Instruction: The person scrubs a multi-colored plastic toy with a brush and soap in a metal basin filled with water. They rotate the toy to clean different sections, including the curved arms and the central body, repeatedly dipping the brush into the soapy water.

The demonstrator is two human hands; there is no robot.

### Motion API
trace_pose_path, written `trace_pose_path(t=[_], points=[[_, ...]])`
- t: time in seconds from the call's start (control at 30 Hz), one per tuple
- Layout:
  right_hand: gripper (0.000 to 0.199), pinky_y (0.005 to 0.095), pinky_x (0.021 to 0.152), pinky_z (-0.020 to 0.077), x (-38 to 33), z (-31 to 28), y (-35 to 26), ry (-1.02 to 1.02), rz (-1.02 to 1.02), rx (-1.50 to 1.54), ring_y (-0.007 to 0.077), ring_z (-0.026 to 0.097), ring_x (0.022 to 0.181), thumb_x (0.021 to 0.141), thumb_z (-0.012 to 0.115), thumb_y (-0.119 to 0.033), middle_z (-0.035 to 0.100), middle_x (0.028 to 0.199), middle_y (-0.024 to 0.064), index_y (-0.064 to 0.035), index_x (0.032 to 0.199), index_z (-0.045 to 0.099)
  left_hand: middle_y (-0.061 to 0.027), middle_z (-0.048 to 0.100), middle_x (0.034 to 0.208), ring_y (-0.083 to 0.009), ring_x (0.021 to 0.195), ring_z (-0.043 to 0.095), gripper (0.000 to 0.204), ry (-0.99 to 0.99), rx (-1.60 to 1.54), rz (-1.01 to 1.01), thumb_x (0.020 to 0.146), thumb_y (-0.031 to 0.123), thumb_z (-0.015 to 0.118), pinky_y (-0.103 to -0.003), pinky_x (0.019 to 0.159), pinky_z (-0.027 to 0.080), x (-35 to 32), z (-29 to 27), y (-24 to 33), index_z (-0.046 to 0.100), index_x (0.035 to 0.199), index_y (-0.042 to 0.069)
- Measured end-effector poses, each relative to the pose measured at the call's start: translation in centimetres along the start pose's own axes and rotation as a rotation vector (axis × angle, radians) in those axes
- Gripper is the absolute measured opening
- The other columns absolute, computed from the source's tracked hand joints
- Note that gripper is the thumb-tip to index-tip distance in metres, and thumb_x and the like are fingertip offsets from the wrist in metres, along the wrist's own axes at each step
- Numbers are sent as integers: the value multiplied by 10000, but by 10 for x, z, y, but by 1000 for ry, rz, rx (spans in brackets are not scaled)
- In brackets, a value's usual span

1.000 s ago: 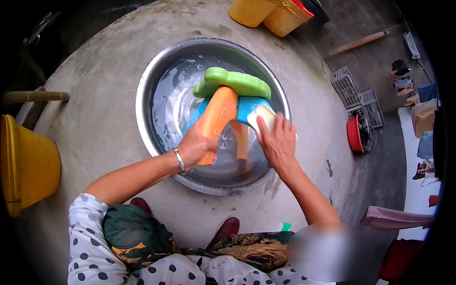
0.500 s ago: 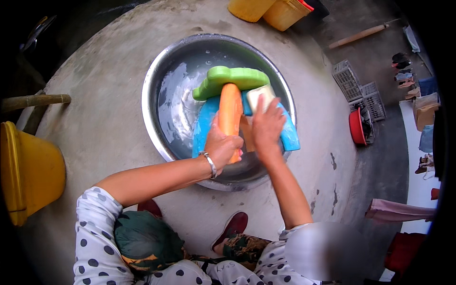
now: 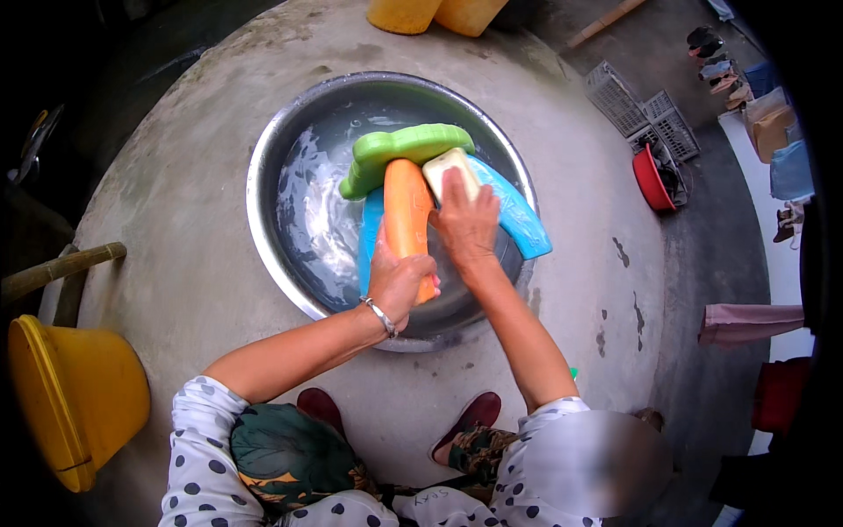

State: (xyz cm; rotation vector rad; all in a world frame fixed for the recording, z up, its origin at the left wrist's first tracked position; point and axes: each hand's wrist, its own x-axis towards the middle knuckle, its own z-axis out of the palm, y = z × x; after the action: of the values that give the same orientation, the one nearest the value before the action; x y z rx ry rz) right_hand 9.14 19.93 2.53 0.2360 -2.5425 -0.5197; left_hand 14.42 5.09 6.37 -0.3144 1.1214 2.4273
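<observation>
A large steel basin (image 3: 272, 255) with soapy water stands on a round concrete slab. In it rests a plastic toy (image 3: 408, 206) with an orange trunk, a green top and blue side parts. My left hand (image 3: 399, 281), with a metal bangle on the wrist, grips the orange trunk near its lower end. My right hand (image 3: 465, 224) presses a pale yellow sponge (image 3: 450, 171) against the toy just below the green top.
A yellow bucket (image 3: 75, 400) lies on its side at the lower left, a wooden handle (image 3: 57, 270) above it. Two yellow containers (image 3: 439, 13) stand at the far edge. Grey crates (image 3: 641, 119) and a red bowl (image 3: 652, 180) sit on the right. My feet (image 3: 465, 422) are below the basin.
The view has drawn closer to the basin. My right hand with the sponge has slid up the toy toward the green top. My left hand has kept its grip on the orange trunk.
</observation>
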Motion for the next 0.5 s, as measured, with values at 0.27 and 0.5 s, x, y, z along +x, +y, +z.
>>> trace_pose_path(t=[0.27,0.5], points=[[382,359,988,388,2,-47,-28,-103,229,1185,296,494,1159,924,467,-168,464,1271,173,2,1254,553,-121,533,884,-204,632,593,734,-148,-17,17,705,-100,513,-334,517,533,4,-26,5,276,1367,113],[358,394,912,444,10,-22,-33,-128,398,1110,334,556,1063,906,466,-132,509,1197,203,20,1215,561,-127,556,870,-208,614,593,662,-144,-57,-93,734,-82,533,-333,520,529,5,-36,5,297,1330,81]])
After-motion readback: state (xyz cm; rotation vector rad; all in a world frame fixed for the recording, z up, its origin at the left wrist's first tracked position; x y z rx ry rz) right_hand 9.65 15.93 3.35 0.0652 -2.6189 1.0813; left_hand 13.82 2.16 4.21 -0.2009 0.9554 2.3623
